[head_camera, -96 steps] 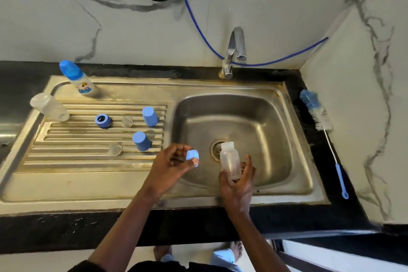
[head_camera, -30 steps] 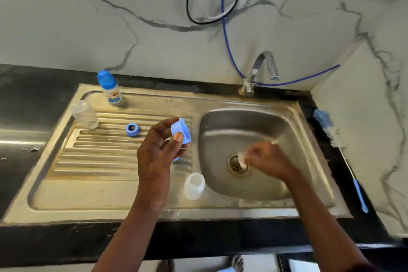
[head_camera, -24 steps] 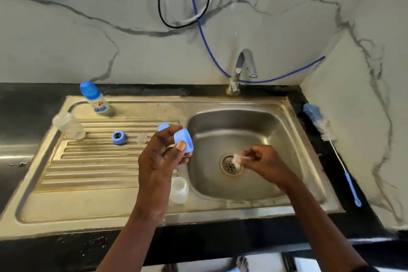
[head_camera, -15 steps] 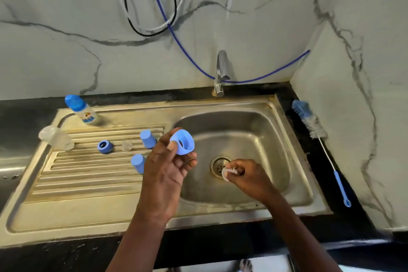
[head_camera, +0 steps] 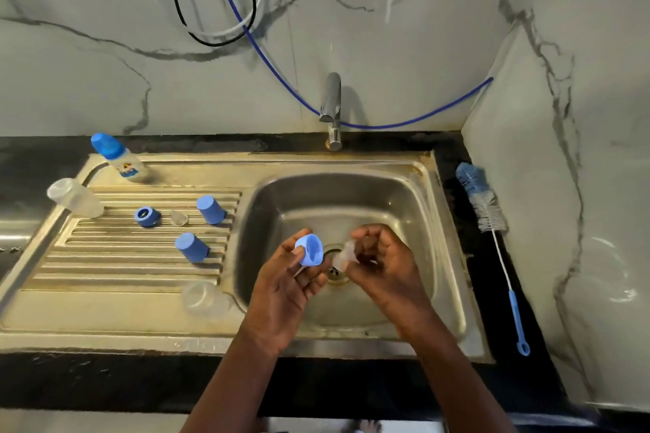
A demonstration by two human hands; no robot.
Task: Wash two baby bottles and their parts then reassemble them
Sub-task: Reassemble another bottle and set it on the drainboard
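Over the sink basin (head_camera: 436, 221), my left hand (head_camera: 285, 288) holds a blue screw ring (head_camera: 310, 250) with its open side up. My right hand (head_camera: 383, 264) pinches a clear teat (head_camera: 343, 255) right beside the ring. One clear bottle body (head_camera: 202, 297) stands on the sink's front rim, left of my left hand. On the drainboard (head_camera: 105, 267) sit two blue caps (head_camera: 210, 209) (head_camera: 191, 247), another blue ring (head_camera: 147, 216), a clear teat (head_camera: 178, 218) and a second clear bottle body (head_camera: 72, 197) lying tilted.
A small blue-capped bottle (head_camera: 118, 158) stands at the drainboard's back left. The tap (head_camera: 331, 105) rises behind the basin, with no water seen running. A blue bottle brush (head_camera: 492, 239) lies on the black counter to the right. Cables and a blue hose hang on the marble wall.
My right hand set the clear bottle body on the front rim, picked up a clear teat and brought it beside the ring. My left hand turned the ring and lowered it over the basin.
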